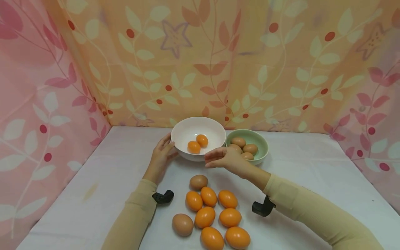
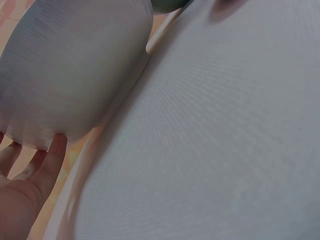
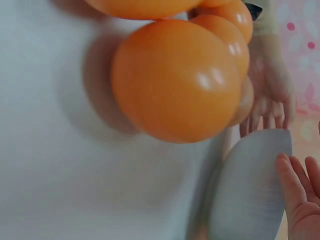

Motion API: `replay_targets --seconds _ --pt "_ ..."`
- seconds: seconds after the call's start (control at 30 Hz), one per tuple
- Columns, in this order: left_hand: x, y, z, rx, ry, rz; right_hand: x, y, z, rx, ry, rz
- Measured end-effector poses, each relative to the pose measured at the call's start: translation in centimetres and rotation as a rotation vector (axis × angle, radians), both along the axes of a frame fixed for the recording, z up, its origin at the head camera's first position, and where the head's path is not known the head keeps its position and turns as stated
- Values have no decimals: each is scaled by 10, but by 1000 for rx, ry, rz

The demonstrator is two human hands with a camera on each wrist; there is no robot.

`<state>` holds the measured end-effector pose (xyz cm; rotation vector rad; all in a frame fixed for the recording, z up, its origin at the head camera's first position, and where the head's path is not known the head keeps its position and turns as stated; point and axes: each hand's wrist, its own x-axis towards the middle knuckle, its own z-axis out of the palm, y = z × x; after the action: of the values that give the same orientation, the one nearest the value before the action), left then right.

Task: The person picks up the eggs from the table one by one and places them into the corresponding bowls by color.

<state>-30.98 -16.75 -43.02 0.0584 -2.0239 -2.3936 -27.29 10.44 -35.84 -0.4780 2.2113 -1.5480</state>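
Observation:
A white bowl [image 1: 198,158] stands toward the back of the table with two orange eggs [image 1: 194,147] inside. My left hand [image 1: 160,156] touches the left side of this bowl, its fingertips [image 2: 60,142] against the outer wall in the left wrist view. Near the bowl's front right edge is my right hand [image 1: 229,160], fingers extended and nothing held. In the right wrist view its fingers [image 3: 292,180] are beside the bowl wall. Behind the right hand, a green bowl [image 1: 265,147] holds several brown eggs [image 1: 250,149], partly hidden by that hand.
Several orange eggs [image 1: 230,217] lie grouped on the white tablecloth [image 1: 300,163] in front of the bowls. One brown egg [image 1: 198,182] sits behind the group, another brown egg [image 1: 182,224] at its left. A patterned curtain [image 1: 200,69] encloses the back and sides.

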Motion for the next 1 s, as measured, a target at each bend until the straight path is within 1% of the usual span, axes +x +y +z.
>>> replay_targets --seconds 0.13,0.2,0.43,0.6,0.77,1.0 --pt "0 0 0 -4 -5 6 2 0 -8 -45 -38 58" --pt "0 0 0 -3 -5 7 2 0 -12 -46 -45 66" --pt "0 0 0 0 -4 8 4 -1 -24 -21 -44 65" --pt "0 1 1 -4 -1 8 3 -3 -30 11 -38 59" --pt "1 1 2 -17 -2 10 2 -4 -34 35 -17 77" --pt "1 1 2 5 2 4 3 -7 -37 26 -46 109"
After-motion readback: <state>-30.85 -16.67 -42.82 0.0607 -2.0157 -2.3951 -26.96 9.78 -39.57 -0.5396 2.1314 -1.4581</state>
